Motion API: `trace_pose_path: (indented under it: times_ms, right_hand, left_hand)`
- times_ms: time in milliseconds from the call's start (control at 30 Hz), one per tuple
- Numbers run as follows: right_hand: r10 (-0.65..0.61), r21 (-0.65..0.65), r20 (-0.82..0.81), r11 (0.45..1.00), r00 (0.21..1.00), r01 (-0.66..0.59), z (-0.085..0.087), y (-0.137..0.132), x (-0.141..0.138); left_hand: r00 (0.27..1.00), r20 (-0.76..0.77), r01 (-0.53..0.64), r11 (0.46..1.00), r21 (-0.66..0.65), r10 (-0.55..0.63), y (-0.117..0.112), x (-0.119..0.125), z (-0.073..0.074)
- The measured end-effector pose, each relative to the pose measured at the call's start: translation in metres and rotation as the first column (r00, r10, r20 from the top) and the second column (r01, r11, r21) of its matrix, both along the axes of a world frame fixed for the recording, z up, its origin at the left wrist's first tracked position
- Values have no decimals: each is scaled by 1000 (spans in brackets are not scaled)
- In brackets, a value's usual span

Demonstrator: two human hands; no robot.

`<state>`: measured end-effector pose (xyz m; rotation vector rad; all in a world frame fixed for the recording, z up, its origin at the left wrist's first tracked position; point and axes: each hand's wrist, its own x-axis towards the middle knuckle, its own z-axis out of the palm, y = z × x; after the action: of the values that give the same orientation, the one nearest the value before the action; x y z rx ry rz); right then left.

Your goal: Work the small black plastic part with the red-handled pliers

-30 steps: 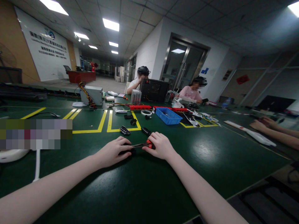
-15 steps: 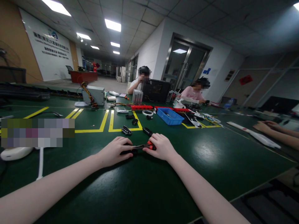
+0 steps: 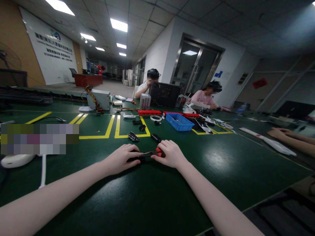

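Your right hand point(image 3: 169, 154) is closed around the red handles of a pair of pliers point(image 3: 155, 153), whose metal nose points left. Your left hand point(image 3: 121, 158) grasps a small black piece point(image 3: 133, 160) between thumb and fingers; most of it is hidden, so you cannot tell its shape. The tips of the pliers reach in at your left fingertips, beside the black piece, and whether they grip it is too small to tell. Both hands are low over the green table point(image 3: 157, 200), near its middle, with the pliers bridging the gap between them.

Just beyond your hands lie two dark parts: a ribbed one point(image 3: 133, 136) at the near line of the yellow tape point(image 3: 109, 126), and a longer one point(image 3: 155, 138) right of the tape's corner, near your right hand. Farther in, small black bits point(image 3: 142, 128) sit inside the taped outline, and a white coil of cable point(image 3: 156, 118) lies near the blue tray point(image 3: 179, 122). Behind that run red strips point(image 3: 150, 112). A metal box with bundled wires point(image 3: 102, 100) stands to the left, and a black computer case point(image 3: 165, 94) stands at the far side, in front of a co-worker. On your right, a long white object point(image 3: 268, 141) lies near another person's hands point(image 3: 279, 133).
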<state>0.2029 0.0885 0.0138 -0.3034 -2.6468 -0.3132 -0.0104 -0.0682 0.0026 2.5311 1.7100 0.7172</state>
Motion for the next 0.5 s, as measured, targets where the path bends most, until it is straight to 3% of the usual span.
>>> trace_pose_path:
  times_ms: [500]
  right_hand:
    - [-10,-52,4,999,1000,10,0,-3,-1]
  left_hand:
    - [1000,16,3,999,-40,-2,-1,-1,0]
